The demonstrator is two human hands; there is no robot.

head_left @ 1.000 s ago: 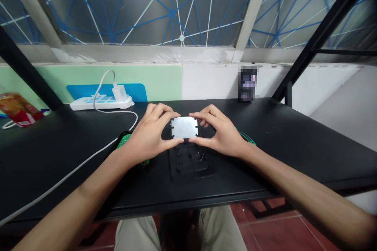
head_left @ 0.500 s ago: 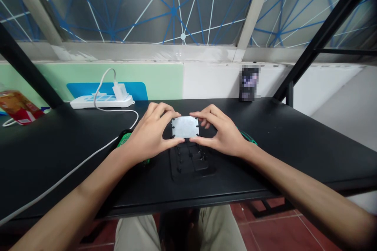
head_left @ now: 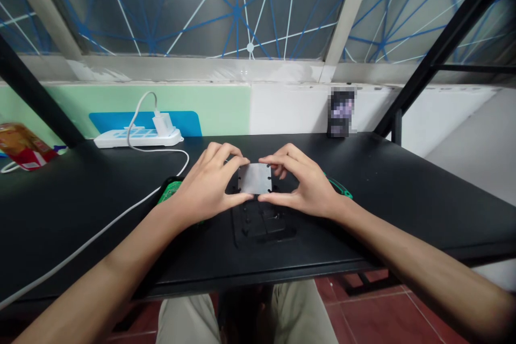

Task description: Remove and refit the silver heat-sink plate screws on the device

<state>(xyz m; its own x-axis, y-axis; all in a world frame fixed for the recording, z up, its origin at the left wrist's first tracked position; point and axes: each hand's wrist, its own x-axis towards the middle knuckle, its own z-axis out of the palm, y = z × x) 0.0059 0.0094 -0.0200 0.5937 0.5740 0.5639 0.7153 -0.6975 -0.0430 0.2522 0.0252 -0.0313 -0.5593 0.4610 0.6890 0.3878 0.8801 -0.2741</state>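
Between both hands is a small silver metal plate [head_left: 255, 178], roughly rectangular, with dark notches along its left and right edges. My left hand [head_left: 209, 180] pinches its left side, thumb at the lower edge and fingers at the upper. On the right side, my right hand [head_left: 300, 180] grips it in the same way. Under and in front of the plate lies a black plastic housing [head_left: 264, 228] with moulded ribs, partly hidden by the hands. A green circuit board [head_left: 171, 190] shows beside my left wrist, and a green curved piece [head_left: 341, 188] beyond my right wrist.
A white power strip [head_left: 139, 138] with a plugged-in charger [head_left: 163, 124] stands at the back left; its white cable [head_left: 121, 219] runs across the black table [head_left: 407, 193]. A red and orange packet [head_left: 26, 145] lies far left. A dark pixelated object [head_left: 341, 113] leans against the wall.
The metal plate has tilted and looks greyer, and sits slightly lower. Both hands keep their hold, with the left shifted a little to the right.
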